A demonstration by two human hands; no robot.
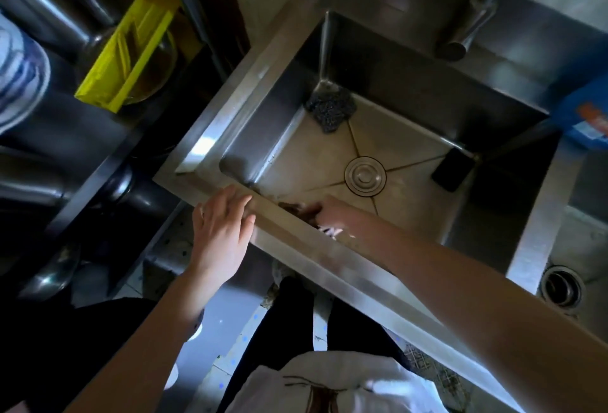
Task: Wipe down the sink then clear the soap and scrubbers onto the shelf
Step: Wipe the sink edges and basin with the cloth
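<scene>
A deep steel sink (411, 110) fills the middle of the head view, with a round drain (365, 176) in its floor. A grey steel-wool scrubber (330, 106) lies in the far left corner of the basin. A flat dark block (452, 167) leans in the right corner. My left hand (223, 231) rests flat on the sink's front rim, fingers spread, holding nothing. My right hand (324, 213) reaches down inside the basin against the near wall. Its fingers are partly hidden by the rim and seem closed on something dark and pale that I cannot identify.
A tap spout (467, 34) hangs over the back right of the basin. A blue soap packet (585, 116) sits on the right ledge. A second basin with a drain (561, 286) lies to the right. A yellow holder (131, 51) and steel dishes fill the rack at left.
</scene>
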